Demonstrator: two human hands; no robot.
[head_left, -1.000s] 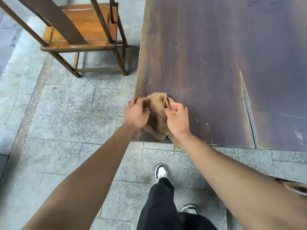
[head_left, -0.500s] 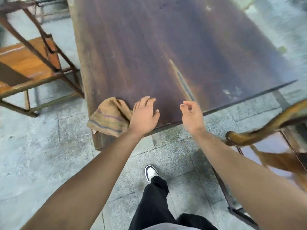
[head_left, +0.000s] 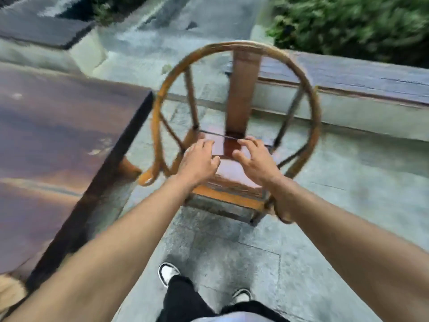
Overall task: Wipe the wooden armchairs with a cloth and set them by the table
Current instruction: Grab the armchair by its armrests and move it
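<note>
Cloth dropped; 2 empty hands, left [head_left: 199, 161] and right [head_left: 255, 161], fingers spread over 1 armchair [head_left: 241, 94].

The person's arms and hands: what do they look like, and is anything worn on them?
Both forearms are bare up to the frame edge; no sleeves, gloves, watch or rings are visible. The left hand and right hand are bare too, though motion blur hides fine detail. Lower down, black trousers and black-and-white shoes show.

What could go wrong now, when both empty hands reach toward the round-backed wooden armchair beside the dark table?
The round-backed wooden armchair stands close to the dark wooden table, so lifting could knock its curved arm against the table corner. The left hand and right hand are both open and hold no cloth, so wiping might be skipped.
</note>
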